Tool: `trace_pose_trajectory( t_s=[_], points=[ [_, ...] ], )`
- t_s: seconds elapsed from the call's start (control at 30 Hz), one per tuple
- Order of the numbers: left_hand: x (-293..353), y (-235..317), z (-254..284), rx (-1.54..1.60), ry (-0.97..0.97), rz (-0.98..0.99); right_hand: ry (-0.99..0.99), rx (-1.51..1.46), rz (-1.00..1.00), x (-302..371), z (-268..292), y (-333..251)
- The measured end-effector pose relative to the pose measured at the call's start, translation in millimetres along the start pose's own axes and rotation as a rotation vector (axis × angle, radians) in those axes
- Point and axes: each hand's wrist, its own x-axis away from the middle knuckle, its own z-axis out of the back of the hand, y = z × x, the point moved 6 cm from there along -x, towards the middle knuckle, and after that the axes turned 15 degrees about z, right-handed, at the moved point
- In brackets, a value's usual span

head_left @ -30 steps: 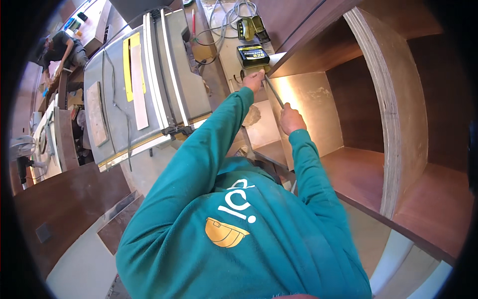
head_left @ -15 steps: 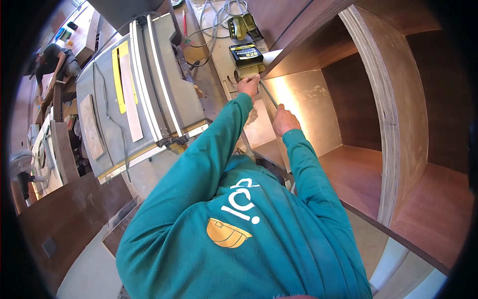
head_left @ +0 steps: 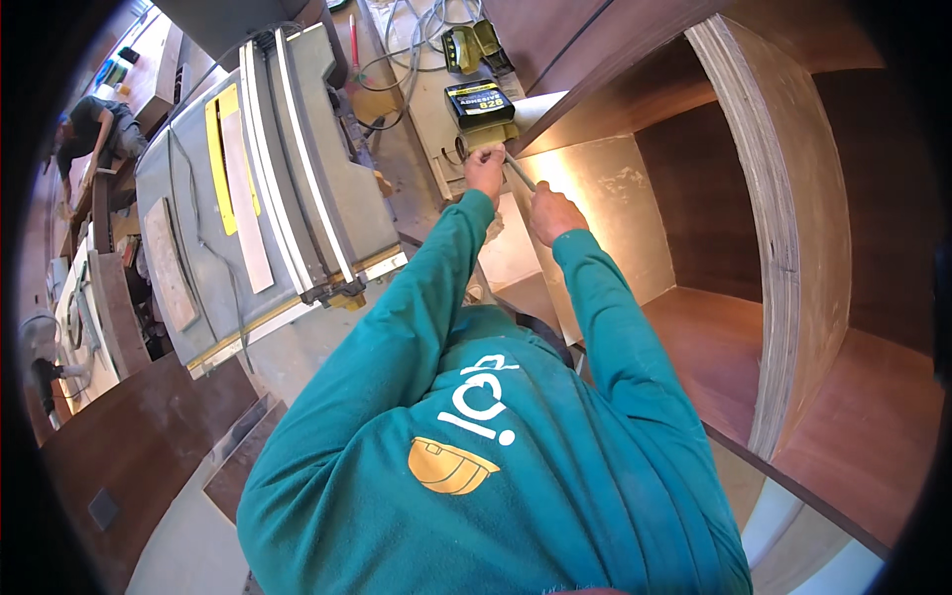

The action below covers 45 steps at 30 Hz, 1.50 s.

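Note:
My right hand (head_left: 557, 214) is closed round a thin grey rod-like tool (head_left: 520, 172), which slants up and left towards my other hand. What kind of tool it is, I cannot make out. Beside its far end, my left hand (head_left: 485, 173) has its fingers pressed together at the near edge of a yellowish-brown container (head_left: 491, 136); whatever they pinch is hidden. Just beyond stands a black and yellow adhesive tin (head_left: 478, 105). Farther back is an opened black and yellow tin or box (head_left: 474, 50).
A table saw (head_left: 273, 169) with metal rails fills the left side. On the right are wooden cabinet compartments with a thick plywood edge (head_left: 759, 228). Grey cable (head_left: 416, 45) coils at the back near a red pencil-like stick (head_left: 354, 42). Another person (head_left: 99, 129) crouches far left.
Both my hands have shifted slightly left, and the right hand is higher and nearer the left. Less of the rod shows between them. The view has turned a little to the right.

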Motion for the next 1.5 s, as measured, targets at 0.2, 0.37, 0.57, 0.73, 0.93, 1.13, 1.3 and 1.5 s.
trace_pose_trajectory(
  t_s=[0.2,0.37,0.57,0.73,0.93,1.13,1.3,1.5],
  points=[
    [2.4,2.5,-3.5,-0.101,0.033,0.018,-0.042,0.001,-0.053,-1.0,4.3,-7.1],
    [4.5,4.7,-6.0,-0.063,0.047,-0.026,-0.061,0.009,-0.057,-1.6,6.6,-9.5],
    [0.3,3.7,-4.1,-0.096,0.094,-0.091,-0.074,-0.002,-0.059,-5.3,5.2,-8.8],
    [-15.4,-2.0,2.5,-0.075,0.08,0.01,-0.015,-0.033,-0.046,-17.2,-1.5,-11.0],
    [-37.4,0.9,7.5,0.019,0.004,0.196,0.063,-0.018,-0.003,-39.7,-15.0,-13.2],
    [9.3,5.2,13.5,0.218,-0.101,0.13,0.048,-0.016,0.014,-7.2,-4.6,-33.2],
    [24.8,-16.5,30.6,0.153,-0.071,0.297,0.03,-0.031,-0.055,33.4,-1.7,-33.9],
    [41.2,-10.1,-6.0,0.03,-0.215,0.328,0.044,-0.04,-0.109,57.6,-1.6,-15.9]
  ],
)
